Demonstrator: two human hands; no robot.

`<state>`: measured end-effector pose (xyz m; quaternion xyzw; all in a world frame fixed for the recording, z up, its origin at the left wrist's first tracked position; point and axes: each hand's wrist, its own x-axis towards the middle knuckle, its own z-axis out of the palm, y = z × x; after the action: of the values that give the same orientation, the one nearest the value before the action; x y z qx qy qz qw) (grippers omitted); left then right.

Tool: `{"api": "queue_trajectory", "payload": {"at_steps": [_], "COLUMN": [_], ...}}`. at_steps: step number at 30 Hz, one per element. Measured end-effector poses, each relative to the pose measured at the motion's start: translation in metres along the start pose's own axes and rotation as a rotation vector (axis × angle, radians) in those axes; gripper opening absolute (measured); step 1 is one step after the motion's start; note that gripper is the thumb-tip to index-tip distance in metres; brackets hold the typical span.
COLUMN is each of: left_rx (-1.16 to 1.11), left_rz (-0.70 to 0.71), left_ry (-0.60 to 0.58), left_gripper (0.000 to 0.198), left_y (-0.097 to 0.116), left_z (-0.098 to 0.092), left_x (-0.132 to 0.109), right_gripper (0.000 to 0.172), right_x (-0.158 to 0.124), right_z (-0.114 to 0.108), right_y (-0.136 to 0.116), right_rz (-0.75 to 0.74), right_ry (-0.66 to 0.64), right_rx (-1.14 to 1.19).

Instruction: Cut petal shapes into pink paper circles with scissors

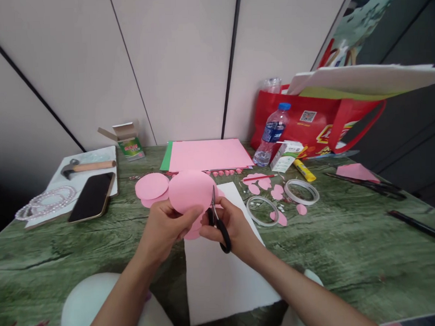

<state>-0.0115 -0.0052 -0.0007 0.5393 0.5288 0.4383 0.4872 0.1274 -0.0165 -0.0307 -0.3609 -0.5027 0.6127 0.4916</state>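
- Over the table's near middle, head view: the left hand (166,227) pinches a pink disc (192,190) by its lower edge, thumb in front, and holds it upright above a white sheet (222,283).
- The right hand (240,229) grasps the scissors (216,220), with fingers through the black loops.
- The scissors' long axis runs near upright, tips away from the person, and the blades meet the disc's right edge. I cannot tell whether the blades are parted.
- The disc lies straight ahead between both hands, the left hand at its lower left and the right hand at its lower right.
- Bare green table (351,253) flanks the sheet on both sides.
- Beyond it is crowded: cut discs (151,186) lie just behind on the left, tape rings (262,210) and scraps on the right, and a phone (92,196) well to the left.
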Motion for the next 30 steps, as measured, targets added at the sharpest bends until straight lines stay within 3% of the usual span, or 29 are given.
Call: {"api": "queue_trajectory", "payload": {"at_steps": [15,30], "left_rx": [-0.031,-0.112], "left_rz": [-0.029,-0.029], "left_ry": [0.011,-0.018], "left_gripper": [0.019,0.027], "left_y": [0.000,-0.007], "left_z": [0.001,-0.001], "left_x": [0.001,0.013], "right_gripper": [0.040,0.039], "right_x": [0.001,0.010], "right_z": [-0.001,-0.005], "right_y": [0.003,0.009], "right_rz": [0.024,0.122], "right_ry": [0.002,0.026], "right_rx": [0.005,0.014]}}
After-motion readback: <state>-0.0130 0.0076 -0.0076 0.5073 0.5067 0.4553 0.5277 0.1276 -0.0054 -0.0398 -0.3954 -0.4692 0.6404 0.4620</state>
